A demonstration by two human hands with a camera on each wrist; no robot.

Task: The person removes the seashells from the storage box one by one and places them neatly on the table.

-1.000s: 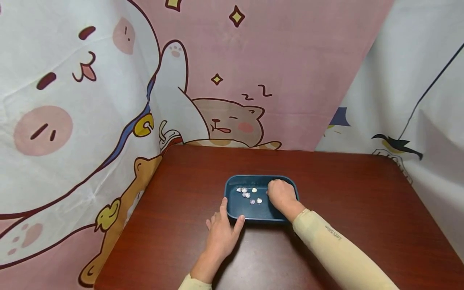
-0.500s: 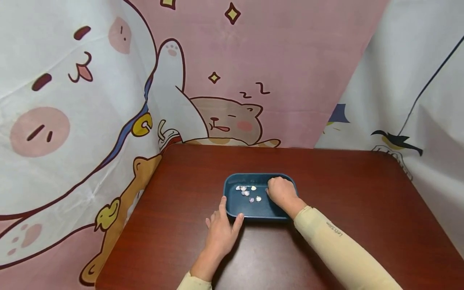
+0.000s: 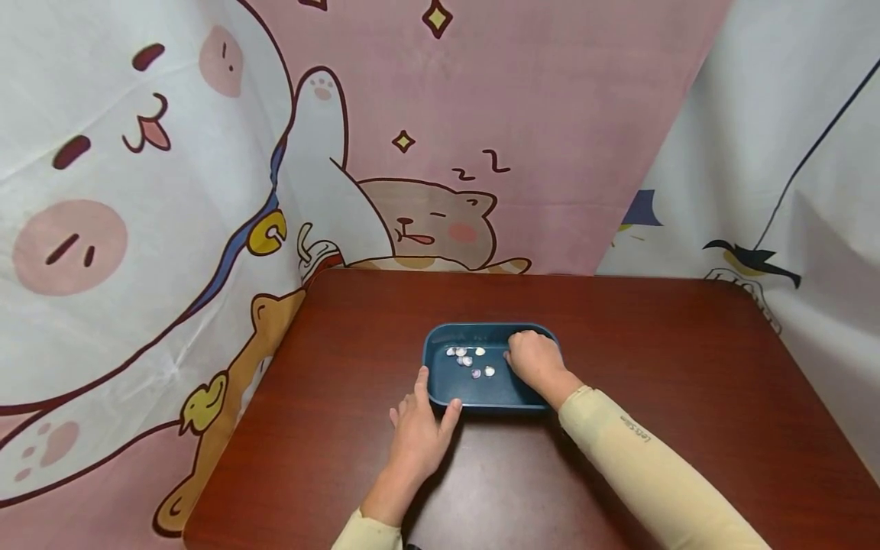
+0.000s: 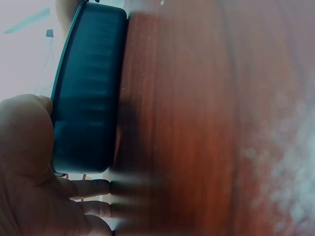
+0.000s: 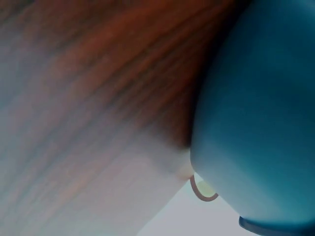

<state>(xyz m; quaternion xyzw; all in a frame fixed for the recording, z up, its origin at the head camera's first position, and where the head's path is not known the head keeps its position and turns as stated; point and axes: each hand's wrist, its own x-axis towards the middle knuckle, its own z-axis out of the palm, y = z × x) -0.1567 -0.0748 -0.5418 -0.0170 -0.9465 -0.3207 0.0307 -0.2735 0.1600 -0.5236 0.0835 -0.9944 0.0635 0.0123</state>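
A dark blue rectangular tray [image 3: 498, 396] rests on the table, with several small whitish and purplish shell-like pieces [image 3: 467, 361] scattered over its left half. At its near left corner is my left hand [image 3: 415, 439], index finger along the left side and thumb at the front rim. From the left wrist view, the thumb side of the left hand [image 4: 27, 162] touches the wall of the tray [image 4: 91, 83]. My right hand [image 3: 539, 363] reaches into the tray's right end, knuckles up and fingers bent downward. Its fingertips are hidden, so I cannot tell whether it holds a piece.
The reddish-brown wooden table [image 3: 357, 321] extends around the tray on all sides. Behind it hangs a pink and white cartoon cloth [image 3: 543, 114], meeting the table's back edge. A small dark object [image 3: 412, 547] shows at the bottom, by the left sleeve.
The head view has tipped down a little, so the scene sits slightly differently in frame. Both hands keep nearly the same place at the tray, and the pieces lie as before.
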